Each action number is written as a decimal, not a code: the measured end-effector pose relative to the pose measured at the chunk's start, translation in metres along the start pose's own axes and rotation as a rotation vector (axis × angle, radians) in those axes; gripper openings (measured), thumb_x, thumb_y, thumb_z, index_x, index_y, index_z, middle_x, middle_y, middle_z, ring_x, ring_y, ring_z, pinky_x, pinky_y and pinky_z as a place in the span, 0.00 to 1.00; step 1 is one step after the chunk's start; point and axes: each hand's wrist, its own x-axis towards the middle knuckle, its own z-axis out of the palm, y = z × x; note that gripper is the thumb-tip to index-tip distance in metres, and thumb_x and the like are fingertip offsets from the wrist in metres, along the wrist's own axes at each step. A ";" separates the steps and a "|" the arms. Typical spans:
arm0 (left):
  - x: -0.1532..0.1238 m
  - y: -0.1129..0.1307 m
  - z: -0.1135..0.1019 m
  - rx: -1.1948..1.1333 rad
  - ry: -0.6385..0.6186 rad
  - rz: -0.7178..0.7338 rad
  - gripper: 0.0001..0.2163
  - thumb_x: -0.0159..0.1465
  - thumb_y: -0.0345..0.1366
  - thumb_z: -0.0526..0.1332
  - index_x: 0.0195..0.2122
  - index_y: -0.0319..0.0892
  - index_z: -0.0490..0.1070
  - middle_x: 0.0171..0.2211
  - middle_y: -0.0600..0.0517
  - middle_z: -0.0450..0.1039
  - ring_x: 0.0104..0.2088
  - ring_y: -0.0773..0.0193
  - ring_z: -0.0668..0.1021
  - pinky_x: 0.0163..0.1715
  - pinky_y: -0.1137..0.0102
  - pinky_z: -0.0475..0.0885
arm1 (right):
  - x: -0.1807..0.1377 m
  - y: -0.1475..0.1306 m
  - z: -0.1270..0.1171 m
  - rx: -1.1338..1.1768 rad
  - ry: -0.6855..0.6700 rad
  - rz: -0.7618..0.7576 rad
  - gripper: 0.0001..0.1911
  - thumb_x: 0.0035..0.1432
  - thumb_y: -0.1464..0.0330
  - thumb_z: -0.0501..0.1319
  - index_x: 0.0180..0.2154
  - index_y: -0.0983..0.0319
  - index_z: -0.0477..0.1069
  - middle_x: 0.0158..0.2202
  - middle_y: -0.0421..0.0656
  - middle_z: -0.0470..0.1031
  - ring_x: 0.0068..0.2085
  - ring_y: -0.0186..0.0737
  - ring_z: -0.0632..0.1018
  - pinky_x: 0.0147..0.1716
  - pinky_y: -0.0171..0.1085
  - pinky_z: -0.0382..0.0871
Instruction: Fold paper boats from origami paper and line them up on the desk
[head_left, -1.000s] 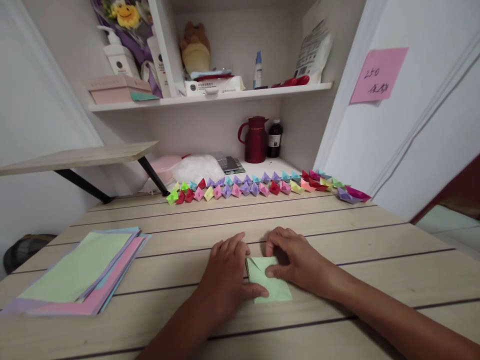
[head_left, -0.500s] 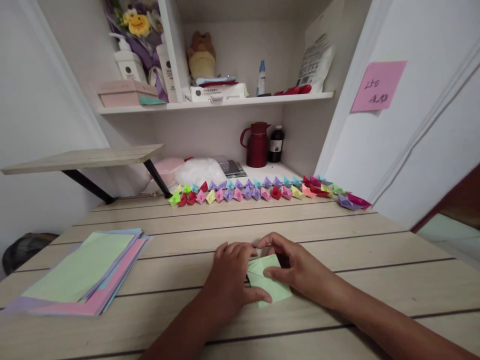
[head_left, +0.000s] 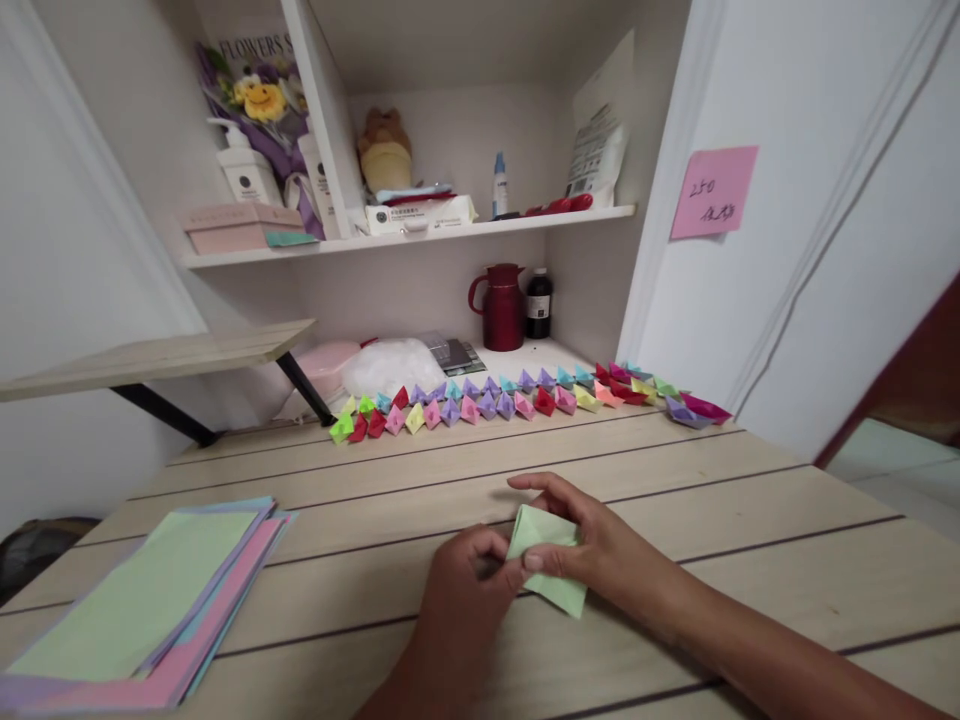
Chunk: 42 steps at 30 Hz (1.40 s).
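A folded piece of light green paper (head_left: 551, 530) is between my two hands above the wooden table. My right hand (head_left: 581, 535) grips it from the right, thumb across its front face and the other fingers behind, the index finger stretched out past it. At its left edge, my left hand (head_left: 472, 575) pinches the paper between thumb and curled fingers. The left fingertips are partly hidden behind the paper. A stack of coloured paper sheets (head_left: 150, 590), light green on top, lies to the left of my hands.
Rows of small folded paper boats (head_left: 487, 403) line the table's back edge. Behind them stand a red jug (head_left: 502, 310) and a dark bottle (head_left: 538, 305). A small raised wooden shelf (head_left: 157, 358) juts out at the left. A pink note (head_left: 715, 192) is stuck on the right wall.
The green paper has been lifted and turned from lying nearly flat. My left hand has gone from spread over it to pinching its left edge. The camera view has tilted and shifted slightly.
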 end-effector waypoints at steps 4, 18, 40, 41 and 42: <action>-0.001 0.000 0.001 -0.095 0.025 -0.029 0.10 0.53 0.40 0.62 0.21 0.41 0.67 0.21 0.56 0.67 0.28 0.65 0.69 0.30 0.73 0.63 | 0.000 -0.002 0.003 0.154 0.000 0.059 0.31 0.40 0.68 0.71 0.48 0.58 0.66 0.39 0.41 0.73 0.34 0.38 0.73 0.34 0.35 0.67; 0.002 -0.005 0.002 -0.057 0.117 0.061 0.09 0.54 0.36 0.62 0.21 0.42 0.64 0.28 0.53 0.72 0.34 0.61 0.74 0.38 0.68 0.68 | 0.000 0.001 -0.003 0.209 0.026 0.064 0.14 0.43 0.64 0.71 0.29 0.64 0.70 0.24 0.37 0.71 0.27 0.34 0.69 0.29 0.33 0.60; -0.004 -0.004 -0.014 0.690 -0.154 0.395 0.06 0.57 0.28 0.63 0.32 0.47 0.75 0.40 0.53 0.74 0.43 0.58 0.73 0.47 0.60 0.63 | -0.008 0.012 -0.018 -0.919 -0.174 -0.454 0.11 0.52 0.79 0.59 0.34 0.58 0.71 0.41 0.42 0.74 0.44 0.42 0.72 0.45 0.41 0.61; -0.003 -0.004 -0.014 0.662 -0.136 0.371 0.06 0.56 0.28 0.64 0.32 0.47 0.75 0.41 0.53 0.74 0.44 0.58 0.73 0.47 0.59 0.63 | -0.008 0.011 -0.020 -0.887 -0.167 -0.427 0.09 0.52 0.78 0.60 0.33 0.58 0.71 0.41 0.42 0.74 0.45 0.42 0.72 0.45 0.41 0.61; -0.003 -0.004 -0.014 0.631 -0.112 0.336 0.05 0.56 0.29 0.65 0.31 0.47 0.76 0.42 0.53 0.74 0.45 0.58 0.73 0.48 0.59 0.63 | -0.008 0.011 -0.022 -0.857 -0.156 -0.396 0.06 0.54 0.76 0.61 0.32 0.59 0.70 0.41 0.42 0.74 0.45 0.43 0.72 0.45 0.41 0.61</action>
